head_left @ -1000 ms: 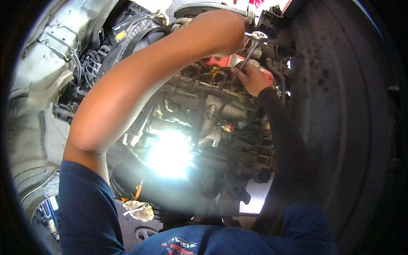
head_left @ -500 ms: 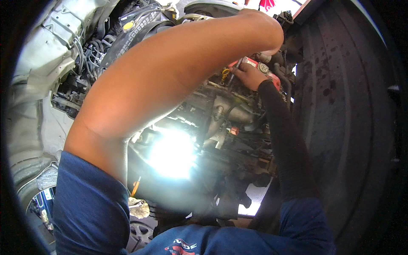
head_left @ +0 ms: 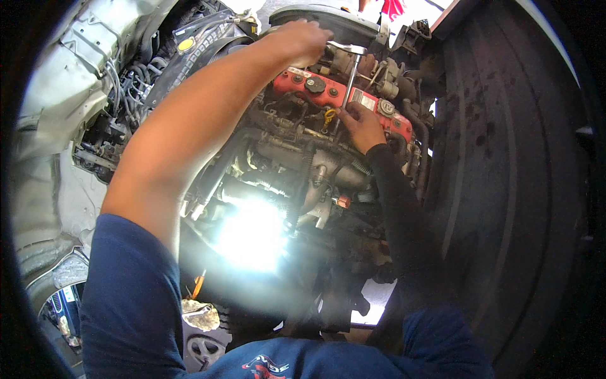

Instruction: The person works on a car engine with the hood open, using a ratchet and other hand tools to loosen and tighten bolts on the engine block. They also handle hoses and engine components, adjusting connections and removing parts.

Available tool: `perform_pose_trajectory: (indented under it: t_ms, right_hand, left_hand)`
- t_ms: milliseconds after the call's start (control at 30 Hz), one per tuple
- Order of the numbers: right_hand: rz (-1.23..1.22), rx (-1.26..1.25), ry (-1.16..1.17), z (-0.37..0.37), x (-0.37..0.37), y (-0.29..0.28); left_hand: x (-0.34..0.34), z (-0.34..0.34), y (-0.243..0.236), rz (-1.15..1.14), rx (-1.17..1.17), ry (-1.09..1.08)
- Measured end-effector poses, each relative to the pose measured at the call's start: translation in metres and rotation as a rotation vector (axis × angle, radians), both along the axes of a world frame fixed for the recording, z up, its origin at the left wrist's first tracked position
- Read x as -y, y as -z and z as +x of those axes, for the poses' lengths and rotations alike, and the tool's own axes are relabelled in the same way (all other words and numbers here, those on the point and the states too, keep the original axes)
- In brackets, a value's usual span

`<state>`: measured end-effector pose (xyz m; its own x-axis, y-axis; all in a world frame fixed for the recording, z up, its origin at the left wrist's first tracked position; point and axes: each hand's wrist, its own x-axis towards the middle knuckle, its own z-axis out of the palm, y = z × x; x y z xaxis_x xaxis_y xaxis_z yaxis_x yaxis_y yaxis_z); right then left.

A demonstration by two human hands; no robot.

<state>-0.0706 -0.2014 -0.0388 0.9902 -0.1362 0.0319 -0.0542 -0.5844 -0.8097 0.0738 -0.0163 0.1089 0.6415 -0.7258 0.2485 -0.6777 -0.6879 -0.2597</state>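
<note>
A ratchet wrench (head_left: 348, 47) lies nearly level above the engine, its handle running left into my left hand (head_left: 302, 43), whose fingers are closed round the end. From its head a long steel extension bar (head_left: 351, 79) slants down past the red valve cover (head_left: 325, 93). My right hand (head_left: 364, 129) pinches the bar low down, thumb and fingers closed on it. The bar's lower end is hidden among the engine parts. Just left of my right fingertips is a yellow dipstick handle (head_left: 329, 117). A black oil filler cap (head_left: 314, 85) sits on the cover.
A glaring work light (head_left: 255, 237) washes out the near engine area. Dark pipes and hoses (head_left: 341, 170) cross below the cover. The light-coloured vehicle body (head_left: 57, 82) bounds the left, a dark ribbed panel (head_left: 499, 145) the right. An orange-handled tool (head_left: 199, 285) lies near my left sleeve.
My left hand and forearm have swung left and nearer with the ratchet handle, uncovering the red cover and ratchet head. My right hand stays on the bar, shifted slightly left and nearer.
</note>
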Motion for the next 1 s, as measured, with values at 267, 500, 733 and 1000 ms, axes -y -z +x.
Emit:
perform_pose_trajectory:
  t_ms: [267, 500, 733, 1000]
  right_hand:
    - [0.168, 0.098, -0.061, -0.006, 0.004, 0.008]
    - [0.07, 0.117, -0.01, 0.001, 0.001, 0.018]
    - [0.022, 0.19, 0.023, 0.001, -0.007, 0.017]
    - [0.211, 0.184, -0.05, -0.001, 0.002, 0.027]
  left_hand:
    - [0.082, -0.021, -0.09, 0.17, -0.876, 0.109]
    - [0.016, 0.05, -0.014, -0.294, -0.748, 0.007]
    - [0.069, -0.004, -0.067, 0.332, -0.972, -0.045]
    - [0.078, -0.021, -0.069, -0.099, -1.612, 0.148]
